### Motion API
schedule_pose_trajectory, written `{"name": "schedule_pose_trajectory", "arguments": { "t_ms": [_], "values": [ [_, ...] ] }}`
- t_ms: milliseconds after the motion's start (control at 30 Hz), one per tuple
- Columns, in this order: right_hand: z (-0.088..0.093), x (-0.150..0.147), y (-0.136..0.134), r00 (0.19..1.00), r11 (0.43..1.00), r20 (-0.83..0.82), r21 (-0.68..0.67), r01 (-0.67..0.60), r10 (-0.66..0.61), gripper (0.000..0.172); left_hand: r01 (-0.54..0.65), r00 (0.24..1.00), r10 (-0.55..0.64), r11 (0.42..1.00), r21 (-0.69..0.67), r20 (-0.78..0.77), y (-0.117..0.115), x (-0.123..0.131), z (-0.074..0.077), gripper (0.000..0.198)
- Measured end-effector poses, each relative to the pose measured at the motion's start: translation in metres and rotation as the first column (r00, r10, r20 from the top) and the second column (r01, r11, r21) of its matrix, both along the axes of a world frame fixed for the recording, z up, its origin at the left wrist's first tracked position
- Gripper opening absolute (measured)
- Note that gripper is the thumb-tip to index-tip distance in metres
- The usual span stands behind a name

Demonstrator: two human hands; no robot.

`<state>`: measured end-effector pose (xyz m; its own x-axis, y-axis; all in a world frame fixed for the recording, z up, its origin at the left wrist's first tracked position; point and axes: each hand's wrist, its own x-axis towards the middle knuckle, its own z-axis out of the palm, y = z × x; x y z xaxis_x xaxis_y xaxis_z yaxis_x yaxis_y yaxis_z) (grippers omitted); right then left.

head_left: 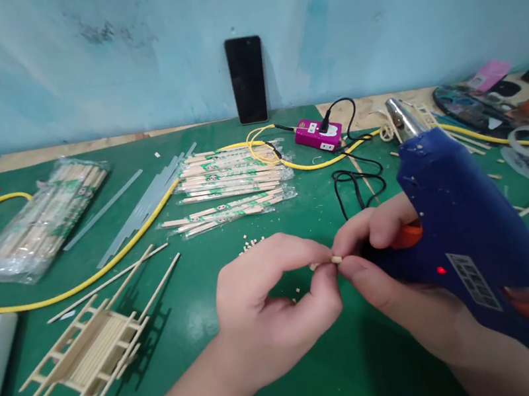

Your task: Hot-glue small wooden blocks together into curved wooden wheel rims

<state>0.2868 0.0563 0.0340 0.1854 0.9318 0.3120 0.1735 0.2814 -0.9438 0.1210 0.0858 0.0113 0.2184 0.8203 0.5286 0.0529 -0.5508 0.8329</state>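
Fingers of the left hand and right hand pinch a small, pale wooden piece above the green tabletop. The right hand also holds a blue plastic glue gun, metal nozzle upward.

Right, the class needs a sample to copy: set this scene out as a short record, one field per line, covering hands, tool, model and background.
Left hand: pinching a small wooden piece
Right hand: holding a blue glue gun while pinching the same piece
Tool state: red light lit; nozzle pointing up, away from the piece
Model: openwork stick frame, on the green table, left of the left hand
Supplies: wrapped chopsticks; translucent strips
Background: phone upright by the wall
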Motion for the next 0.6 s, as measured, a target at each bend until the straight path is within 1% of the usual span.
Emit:
{"name": "schedule_pose_trajectory", "arguments": {
  "t_ms": [100, 167, 333, 433, 600],
  "values": [
    [0.001, -0.001, 0.001, 1.0, 1.0, -0.014, 0.009, 0.003, -0.003, 0.033, -0.031, 0.997, 0.036, 0.997, 0.071, -0.063, 0.0, 0.0, 0.003, 0.024],
    [0.002, -0.001, 0.001, 1.0, 1.0, -0.012, 0.008, 0.006, -0.005, 0.033, -0.039, 0.995, 0.047, 0.996, 0.08, -0.09, 0.0, 0.0, 0.004, 0.023],
    [-0.001, 0.0, 0.001, 1.0, 1.0, -0.003, 0.012, 0.009, -0.009, 0.033, -0.062, 0.995, 0.064, 0.997, 0.036, -0.071, -0.003, -0.001, 0.002, 0.022],
    [-0.005, 0.002, 0.0, 1.0, 1.0, 0.008, 0.016, -0.014, 0.014, 0.034, -0.034, 0.999, 0.034, 0.999, 0.009, -0.039, -0.004, -0.001, 0.002, 0.026],
    [-0.009, 0.006, -0.002, 0.999, 1.0, 0.04, 0.022, -0.012, 0.011, 0.032, 0.0, 0.995, 0.0, 1.0, 0.0, -0.102, 0.001, -0.002, 0.007, 0.018]
  ]
}}
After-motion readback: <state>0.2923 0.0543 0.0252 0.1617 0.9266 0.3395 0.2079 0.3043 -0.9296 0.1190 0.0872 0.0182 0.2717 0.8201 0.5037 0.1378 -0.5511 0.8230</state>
